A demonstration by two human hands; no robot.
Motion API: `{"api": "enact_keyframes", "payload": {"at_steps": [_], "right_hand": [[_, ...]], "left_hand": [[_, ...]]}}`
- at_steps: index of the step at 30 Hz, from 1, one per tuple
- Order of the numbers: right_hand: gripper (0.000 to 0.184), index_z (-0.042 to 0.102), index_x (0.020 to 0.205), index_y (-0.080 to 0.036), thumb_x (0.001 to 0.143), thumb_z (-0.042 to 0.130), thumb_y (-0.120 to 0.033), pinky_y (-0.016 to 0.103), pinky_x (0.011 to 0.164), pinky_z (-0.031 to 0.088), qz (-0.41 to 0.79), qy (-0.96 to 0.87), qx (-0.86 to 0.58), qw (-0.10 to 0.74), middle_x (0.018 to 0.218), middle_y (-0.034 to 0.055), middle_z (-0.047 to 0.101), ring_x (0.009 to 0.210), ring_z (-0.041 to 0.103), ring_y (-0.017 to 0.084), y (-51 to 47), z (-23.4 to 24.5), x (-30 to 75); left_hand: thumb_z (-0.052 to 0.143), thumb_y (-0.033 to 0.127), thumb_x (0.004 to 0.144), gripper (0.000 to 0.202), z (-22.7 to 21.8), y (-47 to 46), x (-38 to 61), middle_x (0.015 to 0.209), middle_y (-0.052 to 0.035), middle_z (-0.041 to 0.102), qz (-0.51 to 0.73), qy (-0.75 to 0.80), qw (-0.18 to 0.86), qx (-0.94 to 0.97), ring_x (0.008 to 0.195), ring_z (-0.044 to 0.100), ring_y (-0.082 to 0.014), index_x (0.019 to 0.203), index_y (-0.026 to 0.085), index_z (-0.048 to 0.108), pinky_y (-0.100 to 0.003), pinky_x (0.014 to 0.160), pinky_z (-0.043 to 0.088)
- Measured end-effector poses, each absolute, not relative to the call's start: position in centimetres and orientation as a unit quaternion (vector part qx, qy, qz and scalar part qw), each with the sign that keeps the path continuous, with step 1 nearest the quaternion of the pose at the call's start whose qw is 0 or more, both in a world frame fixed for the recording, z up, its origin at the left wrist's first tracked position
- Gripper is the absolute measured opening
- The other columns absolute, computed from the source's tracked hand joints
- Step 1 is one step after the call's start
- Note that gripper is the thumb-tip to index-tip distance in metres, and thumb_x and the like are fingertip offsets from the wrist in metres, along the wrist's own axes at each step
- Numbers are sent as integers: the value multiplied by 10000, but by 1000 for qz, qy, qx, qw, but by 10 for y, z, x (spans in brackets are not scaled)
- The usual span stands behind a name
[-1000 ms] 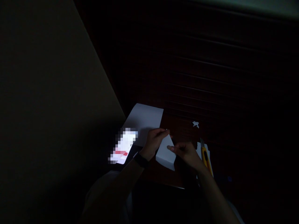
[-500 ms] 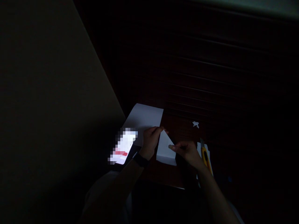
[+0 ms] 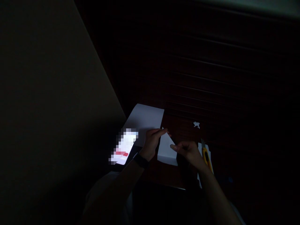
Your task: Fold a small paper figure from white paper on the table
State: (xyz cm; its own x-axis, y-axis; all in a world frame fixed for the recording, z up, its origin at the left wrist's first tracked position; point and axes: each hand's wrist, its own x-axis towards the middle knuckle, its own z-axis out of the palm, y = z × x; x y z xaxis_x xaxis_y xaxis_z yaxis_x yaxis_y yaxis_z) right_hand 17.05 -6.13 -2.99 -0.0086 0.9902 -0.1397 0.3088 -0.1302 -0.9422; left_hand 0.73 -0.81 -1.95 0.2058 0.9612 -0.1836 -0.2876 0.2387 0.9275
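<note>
A folded sheet of white paper is held between my two hands over the dark table. It has a slanted upper right edge and a crease near its bottom. My left hand, with a dark band on the wrist, grips the paper's top corner; its fingertips are partly behind the sheet. On the slanted edge, my right hand pinches the paper, thumb on top and fingers underneath. Dim light hides the finer folds.
Left of my hands lies a lit phone, its screen partly blurred. Behind it rests a larger white sheet. A yellow utility knife, blade out, lies on white paper at right. Torn paper scraps sit farther back on the dark wooden table.
My left fingers have shifted slightly right along the paper's top corner, which now shows its tip. The paper and my right hand have moved very slightly right.
</note>
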Motion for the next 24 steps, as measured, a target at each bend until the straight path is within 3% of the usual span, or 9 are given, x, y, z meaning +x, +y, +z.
{"api": "enact_keyframes", "payload": {"at_steps": [8, 13, 16, 19, 24], "right_hand": [[292, 602, 571, -150, 710, 640, -404, 212, 453, 263, 486, -547, -573, 368, 509, -44, 460, 479, 374, 77, -65, -24, 167], [290, 613, 574, -161, 740, 608, -397, 214, 469, 317, 457, -557, -578, 383, 521, -32, 509, 500, 447, 97, -65, -23, 169], [218, 666, 845, -194, 704, 652, -359, 242, 587, 418, 427, -553, -571, 431, 757, 11, 643, 668, 564, 151, -63, -23, 166], [484, 555, 1137, -244, 674, 683, -306, 292, 700, 454, 439, -535, -541, 478, 995, 42, 640, 812, 590, 184, -62, -24, 160], [295, 668, 982, -208, 694, 649, -274, 296, 699, 443, 414, -534, -563, 476, 831, 32, 662, 763, 582, 182, -59, -32, 157]], "left_hand": [[641, 354, 689, 221, -27, -8, 11, 727, -62, 674, 475, 418, 681, 368, 642, 611, -158, 755, 147, 679, -252, 593, 439], [647, 379, 687, 244, -23, -4, 8, 709, -56, 673, 473, 427, 680, 364, 598, 599, -140, 731, 140, 672, -240, 560, 429], [639, 415, 688, 282, -22, -1, 6, 700, -55, 675, 473, 459, 656, 368, 591, 597, -139, 733, 138, 672, -235, 543, 422], [636, 444, 680, 316, -25, 0, 6, 726, -64, 680, 472, 478, 634, 383, 613, 601, -154, 751, 138, 673, -241, 542, 422], [617, 459, 695, 336, -26, -2, 11, 755, -72, 678, 465, 454, 646, 400, 656, 610, -166, 772, 136, 668, -252, 572, 437]]}}
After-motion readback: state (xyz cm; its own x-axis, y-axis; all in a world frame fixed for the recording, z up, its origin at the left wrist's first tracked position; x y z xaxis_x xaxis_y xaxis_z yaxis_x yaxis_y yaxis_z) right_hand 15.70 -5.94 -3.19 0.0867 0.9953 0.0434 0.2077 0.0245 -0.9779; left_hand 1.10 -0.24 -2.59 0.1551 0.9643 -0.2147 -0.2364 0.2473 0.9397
